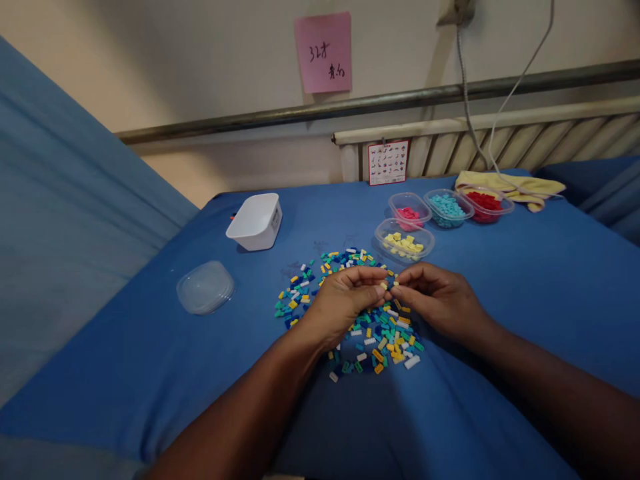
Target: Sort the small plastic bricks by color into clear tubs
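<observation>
My left hand [343,300] is closed, its thumb and forefinger pinching a small pale-yellow toy brick [384,285]. Close beside it, my right hand [443,300] is closed as well, with another small yellow brick [396,284] at its fingertips. The two sets of fingertips almost meet. Under both hands spreads a loose pile of small toy bricks [383,330] in blue, green, yellow and white; my left hand hides part of it. Just beyond my fingers stands a clear tub [431,248] with pale-yellow bricks inside.
Farther back are clear tubs of pink bricks [410,217], light-blue bricks [447,207] and red bricks [484,203]. A yellow cloth [530,187] lies behind them. On the left are a white bin [256,223] and clear lids [205,288]. A radiator [430,150] lines the wall.
</observation>
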`<action>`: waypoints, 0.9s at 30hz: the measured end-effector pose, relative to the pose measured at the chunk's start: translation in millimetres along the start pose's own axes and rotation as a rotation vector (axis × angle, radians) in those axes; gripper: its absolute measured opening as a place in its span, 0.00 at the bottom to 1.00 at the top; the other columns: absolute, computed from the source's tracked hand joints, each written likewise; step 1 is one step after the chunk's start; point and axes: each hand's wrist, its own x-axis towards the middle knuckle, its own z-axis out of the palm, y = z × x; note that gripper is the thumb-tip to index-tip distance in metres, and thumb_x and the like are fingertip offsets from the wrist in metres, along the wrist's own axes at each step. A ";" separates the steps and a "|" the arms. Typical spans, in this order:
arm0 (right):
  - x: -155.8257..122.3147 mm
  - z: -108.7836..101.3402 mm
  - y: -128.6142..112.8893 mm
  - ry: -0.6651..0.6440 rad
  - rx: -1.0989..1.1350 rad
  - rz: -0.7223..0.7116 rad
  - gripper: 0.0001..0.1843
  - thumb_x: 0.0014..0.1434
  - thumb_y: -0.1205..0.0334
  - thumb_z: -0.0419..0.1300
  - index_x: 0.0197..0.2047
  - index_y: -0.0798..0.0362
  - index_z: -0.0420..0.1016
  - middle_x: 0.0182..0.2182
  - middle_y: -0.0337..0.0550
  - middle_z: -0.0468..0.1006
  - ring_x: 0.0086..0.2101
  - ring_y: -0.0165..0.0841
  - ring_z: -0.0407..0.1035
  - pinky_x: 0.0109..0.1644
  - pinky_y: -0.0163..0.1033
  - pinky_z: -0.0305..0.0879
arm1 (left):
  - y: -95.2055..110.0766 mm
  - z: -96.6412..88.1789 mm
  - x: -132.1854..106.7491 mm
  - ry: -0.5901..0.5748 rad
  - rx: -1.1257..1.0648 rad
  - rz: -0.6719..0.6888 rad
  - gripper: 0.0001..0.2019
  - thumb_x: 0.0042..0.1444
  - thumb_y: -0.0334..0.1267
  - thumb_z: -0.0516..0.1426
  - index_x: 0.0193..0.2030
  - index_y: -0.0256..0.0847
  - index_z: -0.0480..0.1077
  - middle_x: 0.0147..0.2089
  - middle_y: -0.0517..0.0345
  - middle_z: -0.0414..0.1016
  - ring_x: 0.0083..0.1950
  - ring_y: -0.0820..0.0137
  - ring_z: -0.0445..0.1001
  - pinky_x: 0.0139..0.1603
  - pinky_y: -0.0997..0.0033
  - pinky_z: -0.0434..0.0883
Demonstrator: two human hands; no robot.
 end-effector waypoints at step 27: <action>-23.3 -20.2 -12.5 0.093 -0.165 0.353 0.23 0.48 0.35 0.79 0.43 0.38 0.92 0.41 0.48 0.91 0.39 0.53 0.86 0.27 0.44 0.83 | -24.6 19.0 -9.9 -0.042 0.356 0.492 0.08 0.66 0.39 0.66 0.47 0.40 0.85 0.48 0.50 0.83 0.52 0.64 0.82 0.60 0.63 0.78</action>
